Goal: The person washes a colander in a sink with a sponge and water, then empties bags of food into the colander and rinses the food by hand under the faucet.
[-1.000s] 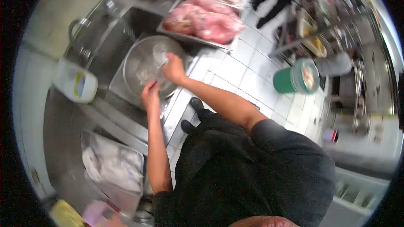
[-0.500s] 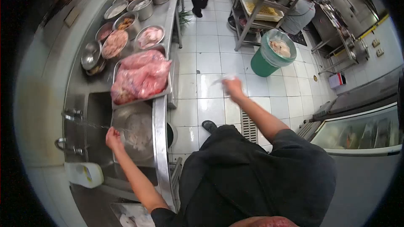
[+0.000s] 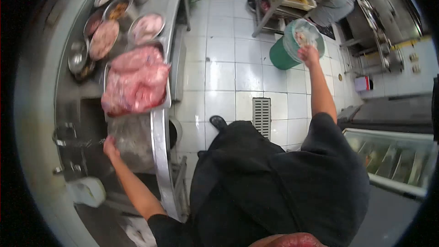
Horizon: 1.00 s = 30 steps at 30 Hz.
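My left hand (image 3: pixel 110 147) is closed over the sink, at the left edge of a shallow metal pan (image 3: pixel 132 142); whether it grips the pan's rim or something small I cannot make out. Water runs from a tap (image 3: pixel 64 141) toward that hand. On the far right, my outstretched right hand (image 3: pixel 309 55) reaches the near rim of a green bin (image 3: pixel 282 56) with a clear liner and pale scraps (image 3: pixel 302 35) inside. Its fingers look closed, and what they hold is blurred. A tray (image 3: pixel 168 100) heaped with large pink raw meat (image 3: pixel 137 80) stands beyond the pan.
Metal bowls of raw meat (image 3: pixel 104 40) line the counter at the left. A white plastic jug (image 3: pixel 87 191) stands by the sink. Past the bin are a shelf rack (image 3: pixel 263 16) and a person in grey (image 3: pixel 334 9). A floor drain (image 3: pixel 261 116) and glass-topped fridge (image 3: pixel 393 158) lie right.
My right arm has swung forward and right, carrying a pale, blurred thing from above the floor to the bin. My left hand stays by the running water. The view has shifted.
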{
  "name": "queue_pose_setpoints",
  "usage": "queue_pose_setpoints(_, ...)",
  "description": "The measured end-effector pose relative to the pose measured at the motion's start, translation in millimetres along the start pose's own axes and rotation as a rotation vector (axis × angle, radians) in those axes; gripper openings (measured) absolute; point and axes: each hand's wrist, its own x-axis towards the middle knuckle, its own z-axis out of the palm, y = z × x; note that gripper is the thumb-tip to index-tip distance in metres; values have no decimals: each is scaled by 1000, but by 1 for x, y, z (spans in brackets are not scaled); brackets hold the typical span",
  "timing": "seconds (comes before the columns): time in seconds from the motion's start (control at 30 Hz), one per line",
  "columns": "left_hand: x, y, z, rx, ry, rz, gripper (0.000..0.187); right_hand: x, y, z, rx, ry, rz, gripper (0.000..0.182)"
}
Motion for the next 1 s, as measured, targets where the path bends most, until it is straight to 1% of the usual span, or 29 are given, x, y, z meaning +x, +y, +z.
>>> queue_pose_setpoints(0.03, 0, -14, -2, 168, -89, -14, 37, -26, 11, 13, -10, -158, 69, 26)
queue_pose_setpoints(0.07, -33, -25, 4, 247, -193, 65, 43, -60, 22, 39, -35, -354, 161, 24)
queue_pose_setpoints(0.1, -69, -35, 8, 343, -126, 95, 48, -104, 27, 72, -132, -426, 176, 8)
queue_pose_setpoints(0.13, -117, -17, 22, 655, -83, 68, 53, -109, 48, 84, -271, -691, 182, 13)
queue_pose_setpoints(0.17, -130, -29, 13, 795, -52, 120, 55, -157, 45, 115, -439, -637, 216, 20)
queue_pose_setpoints(0.2, -160, -30, 8, 661, -23, 76, 51, -196, 38, 139, -621, -721, 271, 30)
queue_pose_setpoints(0.27, -203, -54, -20, 754, 85, 240, 46, -268, 29, 178, -779, -1020, 307, 34)
queue_pose_setpoints(0.33, -246, -69, -47, 724, 123, 172, 43, -333, 20, 215, -856, -1341, 316, 32)
queue_pose_setpoints(0.4, -298, -61, -63, 738, 189, 200, 36, -398, 17, 256, -907, -1605, 225, 32)
queue_pose_setpoints(0.43, -315, -68, -72, 746, 210, 293, 31, -434, 14, 277, -906, -1709, 175, 33)
queue_pose_setpoints(0.47, -330, -74, -79, 735, 222, 334, 26, -465, 18, 297, -900, -1808, 121, 34)
queue_pose_setpoints(0.53, -362, -67, -90, 722, 221, 489, 21, -515, 41, 341, -897, -1889, -62, 35)
queue_pose_setpoints(0.6, -380, -75, -94, 738, 327, 662, 17, -559, 67, 386, -956, -1936, -365, 35)
queue_pose_setpoints(0.63, -383, -81, -96, 686, 376, 676, 15, -574, 88, 410, -995, -1916, -357, 36)
queue_pose_setpoints(0.73, -386, -80, -95, 711, 559, 673, 15, -610, 154, 480, -1154, -1859, -365, 38)
queue_pose_setpoints(0.8, -382, -82, -96, 696, 606, 673, 17, -591, 238, 543, -1280, -1912, -551, 53)
queue_pose_setpoints(0.87, -382, -85, -97, 699, 651, 652, 18, -593, 286, 579, -1430, -1866, -730, 63)
queue_pose_setpoints(0.93, -379, -85, -99, 720, 694, 633, 19, -612, 317, 604, -1570, -1703, -924, 67)
queue_pose_setpoints(1.0, -374, -85, -100, 736, 699, 595, 21, -594, 371, 633, -1608, -1740, -1209, 75)
